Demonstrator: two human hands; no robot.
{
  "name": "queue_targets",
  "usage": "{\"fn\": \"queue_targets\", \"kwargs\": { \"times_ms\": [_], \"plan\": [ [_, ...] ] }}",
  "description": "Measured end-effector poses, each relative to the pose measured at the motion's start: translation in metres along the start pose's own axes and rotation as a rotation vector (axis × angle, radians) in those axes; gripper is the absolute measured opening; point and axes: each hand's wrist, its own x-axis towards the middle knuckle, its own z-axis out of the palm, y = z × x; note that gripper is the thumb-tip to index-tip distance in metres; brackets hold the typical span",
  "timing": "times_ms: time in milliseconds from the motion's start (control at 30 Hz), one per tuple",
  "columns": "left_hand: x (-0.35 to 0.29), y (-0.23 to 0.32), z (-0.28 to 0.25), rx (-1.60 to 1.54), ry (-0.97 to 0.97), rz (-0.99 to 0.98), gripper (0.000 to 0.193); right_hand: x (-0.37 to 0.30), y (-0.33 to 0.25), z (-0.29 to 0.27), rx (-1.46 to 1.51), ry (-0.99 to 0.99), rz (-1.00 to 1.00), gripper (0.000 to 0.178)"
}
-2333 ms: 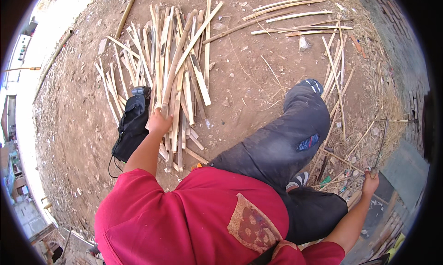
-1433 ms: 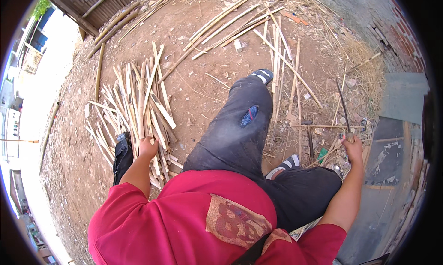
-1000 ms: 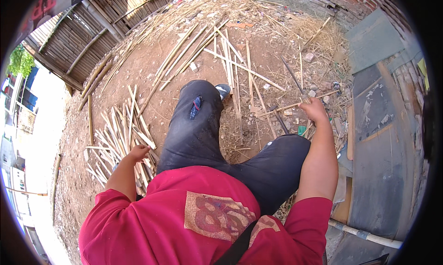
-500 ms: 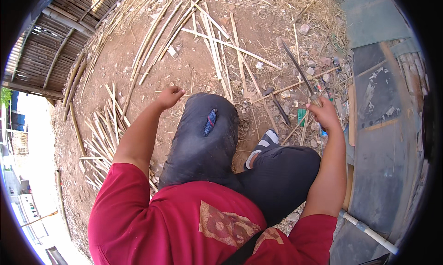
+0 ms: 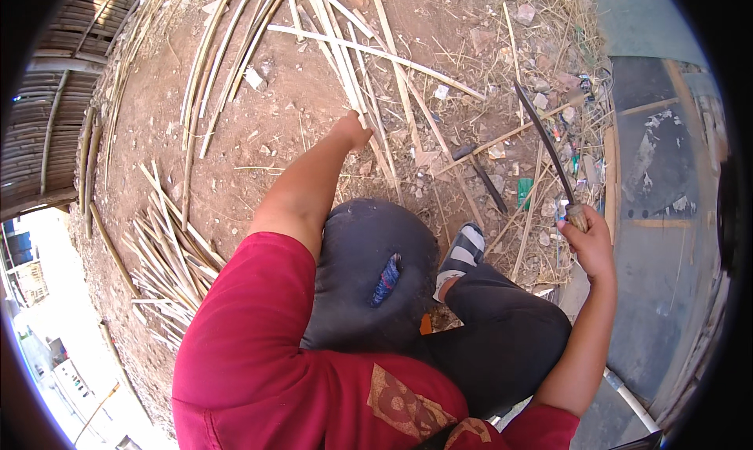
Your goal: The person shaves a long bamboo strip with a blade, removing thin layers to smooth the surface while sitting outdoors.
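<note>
My left hand [image 5: 351,130] reaches out past my knee to the long pale bamboo strips [image 5: 338,58] on the ground. Its fingers curl down at the near part of these strips and look closed on one; the fingertips are partly hidden. In my right hand [image 5: 590,234] is a machete, gripped by its wooden handle [image 5: 577,218]. The long, dark, slightly curved blade [image 5: 547,143] points up and away to the left, above the littered ground. A dark hammer-like tool [image 5: 485,182] lies on the ground between my two hands.
At the left lies a fanned pile of split bamboo [image 5: 169,250]. More long strips [image 5: 205,58] stretch across the dirt ahead. Grey panels [image 5: 659,277] run along my right side. A bamboo-slat wall [image 5: 59,128] stands at the far left. Stones and a green scrap [image 5: 524,193] litter the ground.
My left hand has moved forward and right, from beside my knee to the bamboo strips. My right hand still holds the machete, now lower in the picture. The view has shifted.
</note>
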Motion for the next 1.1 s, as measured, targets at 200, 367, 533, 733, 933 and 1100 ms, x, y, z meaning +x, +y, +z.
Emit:
{"fn": "queue_targets", "kwargs": {
  "times_ms": [200,367,533,733,933,1100],
  "plan": [
    [0.04,-0.005,0.024,-0.199,0.072,-0.354,0.076,-0.008,0.026,-0.006,-0.016,0.015,0.094,0.017],
    [0.052,-0.012,0.033,-0.279,0.105,-0.377,0.06,-0.011,0.042,-0.008,0.006,0.047,0.152,0.014],
    [0.023,-0.028,0.013,-0.708,-0.188,-0.367,0.045,-0.007,0.039,-0.01,0.046,0.04,0.086,0.015],
    [-0.099,-0.062,-0.035,-1.255,-0.238,-0.155,0.028,-0.006,-0.008,0.002,0.095,0.021,-0.036,0.019],
    [-0.239,-0.121,-0.084,-1.208,-0.205,-0.069,0.032,-0.015,-0.058,0.017,0.113,-0.074,-0.222,0.029],
    [-0.357,-0.131,-0.145,-1.088,0.021,-0.053,0.032,-0.028,-0.081,0.031,0.052,-0.074,-0.439,0.029]
  ]
}}
